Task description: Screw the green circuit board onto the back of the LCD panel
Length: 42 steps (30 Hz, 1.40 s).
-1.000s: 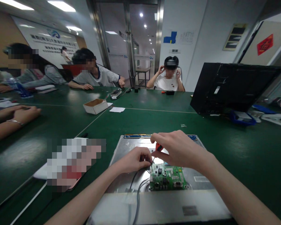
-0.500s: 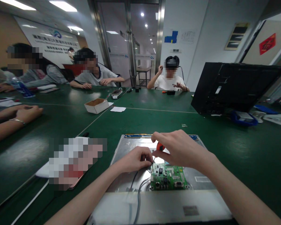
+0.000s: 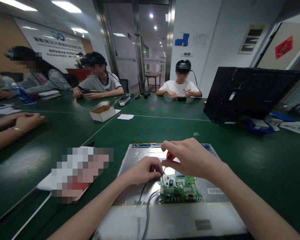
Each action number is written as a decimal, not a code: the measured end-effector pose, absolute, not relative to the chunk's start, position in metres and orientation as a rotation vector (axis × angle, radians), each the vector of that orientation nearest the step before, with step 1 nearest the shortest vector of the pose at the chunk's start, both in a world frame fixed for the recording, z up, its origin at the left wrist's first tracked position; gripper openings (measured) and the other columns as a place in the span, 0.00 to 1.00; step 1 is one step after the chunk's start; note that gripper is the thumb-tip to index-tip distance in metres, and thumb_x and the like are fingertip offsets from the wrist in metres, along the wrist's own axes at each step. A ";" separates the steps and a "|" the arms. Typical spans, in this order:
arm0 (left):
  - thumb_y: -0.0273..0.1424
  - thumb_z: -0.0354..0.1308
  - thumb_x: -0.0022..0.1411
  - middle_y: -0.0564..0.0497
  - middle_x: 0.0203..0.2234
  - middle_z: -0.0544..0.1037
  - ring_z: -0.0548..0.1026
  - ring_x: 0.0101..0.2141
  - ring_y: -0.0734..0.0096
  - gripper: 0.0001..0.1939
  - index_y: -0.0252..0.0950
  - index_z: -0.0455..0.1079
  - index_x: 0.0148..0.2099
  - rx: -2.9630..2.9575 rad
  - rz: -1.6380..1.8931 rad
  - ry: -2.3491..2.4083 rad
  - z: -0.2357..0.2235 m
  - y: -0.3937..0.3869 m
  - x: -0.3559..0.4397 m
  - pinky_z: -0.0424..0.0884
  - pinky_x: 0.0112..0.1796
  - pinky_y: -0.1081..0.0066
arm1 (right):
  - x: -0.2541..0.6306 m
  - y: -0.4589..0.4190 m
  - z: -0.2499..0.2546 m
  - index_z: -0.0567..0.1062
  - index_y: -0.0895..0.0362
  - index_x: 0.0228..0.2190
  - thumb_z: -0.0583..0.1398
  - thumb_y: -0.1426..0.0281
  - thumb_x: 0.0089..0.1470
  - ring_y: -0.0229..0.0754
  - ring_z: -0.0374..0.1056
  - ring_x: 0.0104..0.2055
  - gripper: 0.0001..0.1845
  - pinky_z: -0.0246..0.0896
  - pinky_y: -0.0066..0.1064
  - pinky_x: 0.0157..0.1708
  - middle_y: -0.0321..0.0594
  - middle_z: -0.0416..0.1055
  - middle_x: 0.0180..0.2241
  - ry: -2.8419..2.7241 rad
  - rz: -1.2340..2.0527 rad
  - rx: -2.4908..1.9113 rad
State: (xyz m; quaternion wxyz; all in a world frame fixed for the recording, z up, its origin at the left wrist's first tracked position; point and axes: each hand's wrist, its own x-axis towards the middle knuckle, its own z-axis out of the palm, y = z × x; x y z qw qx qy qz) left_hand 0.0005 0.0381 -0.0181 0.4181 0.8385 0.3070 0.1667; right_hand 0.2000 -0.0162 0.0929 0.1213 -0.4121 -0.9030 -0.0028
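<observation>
A green circuit board lies on the flat silver back of a display panel in front of me. My right hand is closed around the red-and-black handle of a screwdriver, whose thin shaft slants down to the board's far left corner. At that corner my left hand rests on the panel, fingers pinched beside the shaft's tip. Whatever those fingertips hold is too small to make out. A grey cable runs from beside the board over the panel's near edge.
A blurred-out phone-like item and a white cable lie left of the panel. Beyond are an open cardboard box and white paper. A large black screen stands at right. Several people sit around the green table.
My hands, the screwdriver and the board hold almost the same position. Across the table, the person in white has lowered a raised hand, and the person to the left has brought both hands together.
</observation>
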 end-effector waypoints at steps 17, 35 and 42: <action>0.24 0.58 0.53 0.53 0.27 0.74 0.69 0.28 0.70 0.04 0.33 0.72 0.33 2.115 0.423 0.783 -0.021 0.039 0.000 0.64 0.30 0.73 | 0.199 -0.016 0.094 0.69 0.56 0.37 0.57 0.63 0.59 0.36 0.64 0.25 0.10 0.38 0.30 0.23 0.37 0.74 0.29 -2.621 -0.074 -1.238; 0.23 0.57 0.52 0.52 0.27 0.75 0.70 0.29 0.70 0.04 0.33 0.73 0.32 2.111 0.436 0.766 -0.023 0.039 0.000 0.64 0.32 0.72 | 0.196 -0.015 0.093 0.71 0.57 0.35 0.57 0.62 0.60 0.36 0.66 0.25 0.10 0.38 0.29 0.22 0.37 0.77 0.29 -2.630 -0.077 -1.259; 0.22 0.58 0.51 0.55 0.24 0.73 0.67 0.25 0.74 0.04 0.33 0.71 0.31 2.052 0.419 0.787 -0.021 0.038 0.002 0.62 0.29 0.75 | 0.193 -0.016 0.087 0.70 0.56 0.33 0.57 0.63 0.59 0.36 0.66 0.23 0.09 0.37 0.29 0.21 0.37 0.77 0.26 -2.571 -0.159 -1.334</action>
